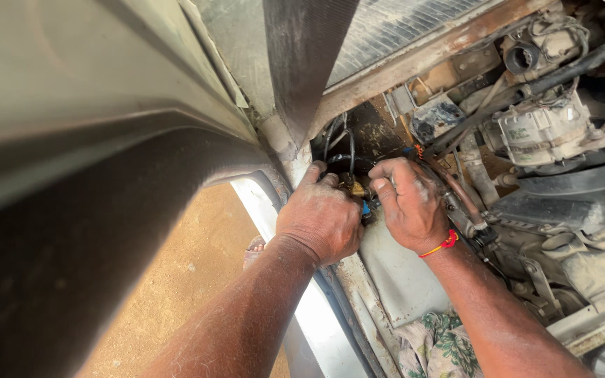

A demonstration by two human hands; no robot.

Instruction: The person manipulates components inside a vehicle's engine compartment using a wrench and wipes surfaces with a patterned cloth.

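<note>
Brass fitting (353, 187) is sitting just below the black hose loop (348, 162), and I'm working it: left hand (320, 217) curling closed around it, right hand (407, 203) pinching it from the other side. Looks unfinished, wires beside the loop are hanging loose. Alternator (551, 129) is sitting right of the loop, floral rag (435, 343) below, sandy ground (190, 280) down-left.
</note>
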